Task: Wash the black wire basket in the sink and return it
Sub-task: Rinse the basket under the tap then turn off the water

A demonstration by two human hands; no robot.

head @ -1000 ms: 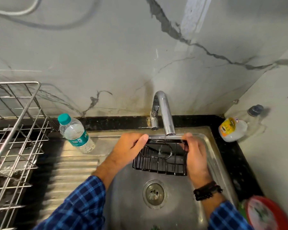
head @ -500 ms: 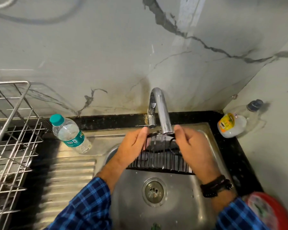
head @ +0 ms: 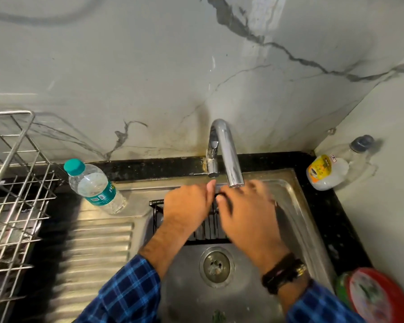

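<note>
The black wire basket point(head: 210, 227) is in the steel sink point(head: 301, 220), under the spout of the chrome tap point(head: 229, 159). Both hands cover most of it; only its left corner and a strip of bars between the hands show. My left hand point(head: 187, 206) grips the basket's left part, thumb pointing up toward the tap. My right hand point(head: 247, 213) is blurred and lies over the basket's right part, fingers stretched out under the spout. Whether water runs is too blurred to tell.
A plastic water bottle point(head: 93, 185) with a teal cap lies on the ribbed drainboard at the left. A steel dish rack point(head: 14, 183) stands at the far left. A soap bottle point(head: 327, 171) sits in the back right corner, a red round item point(head: 378, 297) at the lower right. The drain point(head: 216, 266) is below the hands.
Both hands have closed in over the basket's top from its ends. The basket has shifted left, and my right hand now sweeps across it with motion blur.
</note>
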